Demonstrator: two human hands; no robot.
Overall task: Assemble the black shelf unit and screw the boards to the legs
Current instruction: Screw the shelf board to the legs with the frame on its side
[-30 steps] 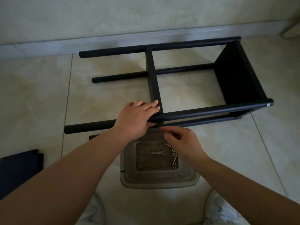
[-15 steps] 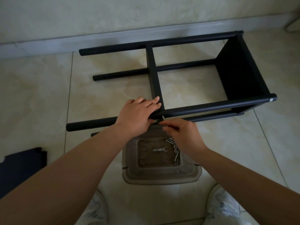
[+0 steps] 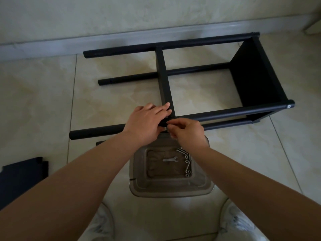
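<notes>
The black shelf unit (image 3: 250, 79) lies on its side on the tiled floor, with round legs and two boards fitted. My left hand (image 3: 147, 122) wraps the near upper leg (image 3: 225, 113) where the middle board (image 3: 165, 79) meets it. My right hand (image 3: 187, 133) pinches something small against that leg at the joint; I take it for a screw, but my fingers hide it. Several silver screws (image 3: 186, 162) and a small flat wrench (image 3: 170, 160) lie in a clear plastic tray (image 3: 171, 190) below my hands.
A loose dark board (image 3: 22, 173) lies on the floor at the left. A wall skirting (image 3: 121, 40) runs behind the unit. My white shoes (image 3: 238, 221) are at the bottom, either side of the tray.
My right hand has risen from above the tray to the leg joint beside my left hand. The left hand has kept its hold on the leg.
</notes>
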